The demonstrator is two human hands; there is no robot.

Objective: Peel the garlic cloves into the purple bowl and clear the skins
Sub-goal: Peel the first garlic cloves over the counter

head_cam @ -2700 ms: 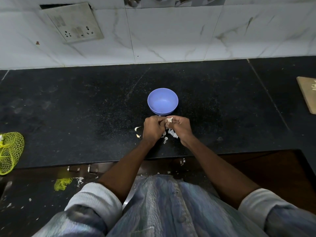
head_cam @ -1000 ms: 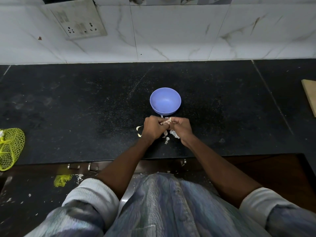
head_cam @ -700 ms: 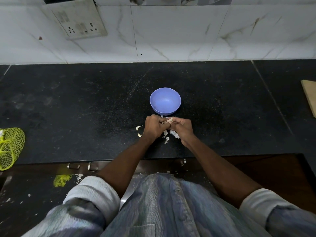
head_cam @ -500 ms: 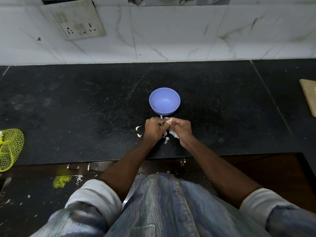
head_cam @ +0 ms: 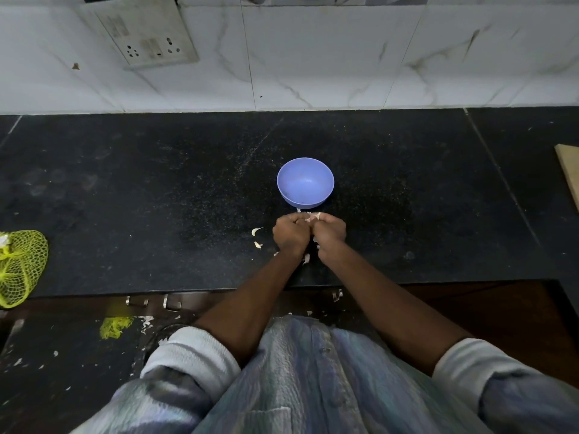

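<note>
Both hands curled tight, knuckles touching, at centre of black surface (head_cam: pixel 156 183). Left hand (head_cam: pixel 289 234) & right hand (head_cam: pixel 330 233) pinch one garlic clove (head_cam: pixel 314 216) btwn fingertips. Purple bowl (head_cam: pixel 305 182) just at 12 o'clock of hands. Loose skins (head_cam: pixel 257 231) at 9 o'clock, near left hand.

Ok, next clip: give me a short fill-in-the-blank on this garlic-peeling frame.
1. Both hands, left and right, pinch a garlic clove just in front of the ____ bowl.
2. Loose skins lie on the ____ counter.
3. At the counter's left edge lies a ____ net bag.
4. On the tiled wall, upper left, is a ____.

Missing words: purple; black; yellow; socket plate
</note>
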